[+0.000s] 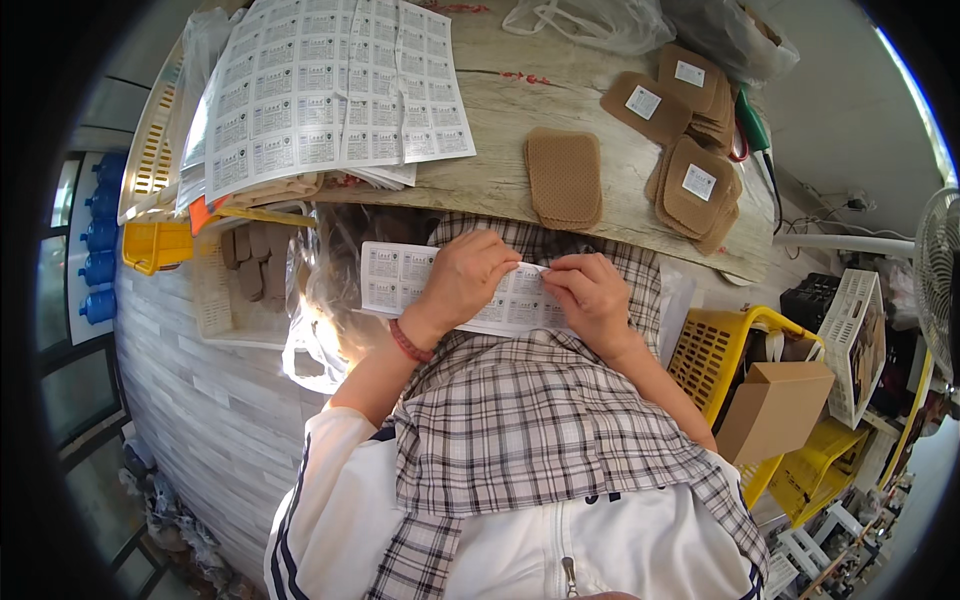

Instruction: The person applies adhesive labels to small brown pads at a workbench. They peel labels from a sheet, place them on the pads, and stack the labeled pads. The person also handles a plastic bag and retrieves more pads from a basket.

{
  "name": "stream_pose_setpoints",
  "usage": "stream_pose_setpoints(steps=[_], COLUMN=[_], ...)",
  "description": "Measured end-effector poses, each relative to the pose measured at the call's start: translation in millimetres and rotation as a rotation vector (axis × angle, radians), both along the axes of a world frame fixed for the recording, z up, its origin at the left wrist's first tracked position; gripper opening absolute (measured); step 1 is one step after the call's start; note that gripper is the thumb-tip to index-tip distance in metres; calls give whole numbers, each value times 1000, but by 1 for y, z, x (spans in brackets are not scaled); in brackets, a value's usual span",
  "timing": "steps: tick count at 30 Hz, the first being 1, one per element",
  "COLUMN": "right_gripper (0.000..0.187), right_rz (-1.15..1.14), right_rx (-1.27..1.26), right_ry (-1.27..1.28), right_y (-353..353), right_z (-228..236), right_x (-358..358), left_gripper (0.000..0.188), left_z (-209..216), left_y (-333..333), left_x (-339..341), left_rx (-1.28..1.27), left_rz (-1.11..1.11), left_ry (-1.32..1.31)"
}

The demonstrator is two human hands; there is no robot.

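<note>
Over my lap I hold a strip of printed white labels (400, 268) by its upper edge. My left hand (468, 272) pinches it near the middle, thumb and fingers pressed together. A short way to the right, my right hand (592, 296) pinches the same edge. Between my fingertips the edge bends up slightly; whether a label is lifting there is too small to tell. Beyond my hands, on the table, lies a stack of brown mesh-textured pads (564, 178). Farther right, several brown pads (690, 190) bear small white labels.
Large label sheets (320, 100) cover the table's left side. A green-handled tool (750, 122) lies by the right edge. Yellow baskets (706, 350) and a cardboard box (775, 408) stand to my right. At left are a white bin (225, 318) of brown pieces and a plastic bag (325, 290).
</note>
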State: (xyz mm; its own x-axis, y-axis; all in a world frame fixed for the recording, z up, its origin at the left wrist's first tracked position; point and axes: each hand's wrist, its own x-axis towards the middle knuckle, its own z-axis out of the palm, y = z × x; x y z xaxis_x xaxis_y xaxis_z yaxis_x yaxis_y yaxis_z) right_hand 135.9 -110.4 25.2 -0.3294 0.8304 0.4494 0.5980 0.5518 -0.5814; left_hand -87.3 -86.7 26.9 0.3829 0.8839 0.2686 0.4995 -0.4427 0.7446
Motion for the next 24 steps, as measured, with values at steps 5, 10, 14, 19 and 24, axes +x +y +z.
stream_pose_setpoints(steps=[5, 10, 14, 19, 24], right_gripper=[16, 12, 6, 3, 5], right_rz=[-47, 57, -18, -131, -228], right_rx=[-266, -272, -569, -685, -641], right_ry=[226, 383, 938, 776, 573], right_y=[-1, 6, 28, 92, 134], right_z=[-9, -2, 1, 9, -16], right_x=[-3, 15, 34, 45, 26], left_gripper=[23, 27, 24, 25, 38], left_z=[16, 19, 4, -2, 3], left_y=[2, 13, 31, 34, 43], left_x=[-7, -7, 6, 33, 45], left_rx=[20, -332, -440, -74, 114], left_rz=[-111, -119, -76, -58, 81], left_ry=[105, 65, 19, 8, 103])
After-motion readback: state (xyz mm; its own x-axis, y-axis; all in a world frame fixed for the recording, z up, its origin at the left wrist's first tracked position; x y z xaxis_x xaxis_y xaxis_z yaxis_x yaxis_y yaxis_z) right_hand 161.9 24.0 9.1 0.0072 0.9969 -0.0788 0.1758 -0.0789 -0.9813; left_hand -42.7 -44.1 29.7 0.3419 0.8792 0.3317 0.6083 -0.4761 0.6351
